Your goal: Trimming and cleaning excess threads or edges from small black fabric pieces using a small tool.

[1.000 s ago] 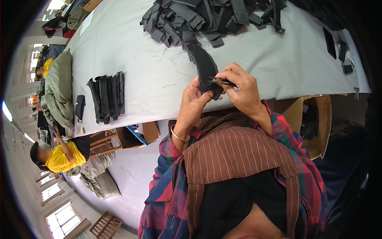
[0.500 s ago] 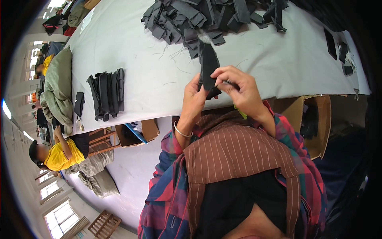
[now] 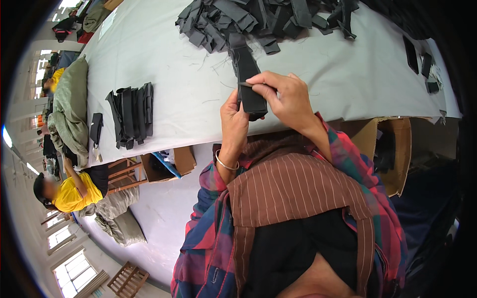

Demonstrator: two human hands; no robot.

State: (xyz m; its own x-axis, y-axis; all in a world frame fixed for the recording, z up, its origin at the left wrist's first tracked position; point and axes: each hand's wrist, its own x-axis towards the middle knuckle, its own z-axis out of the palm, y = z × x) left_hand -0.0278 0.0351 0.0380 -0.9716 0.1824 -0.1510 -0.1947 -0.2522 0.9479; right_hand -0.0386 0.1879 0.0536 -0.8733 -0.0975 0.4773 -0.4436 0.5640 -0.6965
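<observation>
A strip of black fabric (image 3: pixel 246 64) is held up over the near edge of the table, its far end reaching toward the heap. My left hand (image 3: pixel 233 119) grips its lower part from the left, thumb along its side. With thumb and forefinger my right hand (image 3: pixel 285 94) pinches the strip's edge near its middle. Beyond the strip lies a loose heap of similar black fabric pieces (image 3: pixel 226 22). Off to the left, a neat row of black strips (image 3: pixel 134 114) lies side by side on the table.
The table has a pale cloth cover (image 3: pixel 189 94). A small black case (image 3: pixel 96 128) lies at its left edge. Cardboard boxes (image 3: pixel 402 154) stand under the table. A person in a yellow shirt (image 3: pixel 77 193) works at the left, beside grey-green sacks (image 3: pixel 70 99). More black pieces (image 3: pixel 411 54) lie far right.
The strip has turned so its broad face shows, and its far end tilts further left. My right hand has moved a little left and up along it, now pinching its edge.
</observation>
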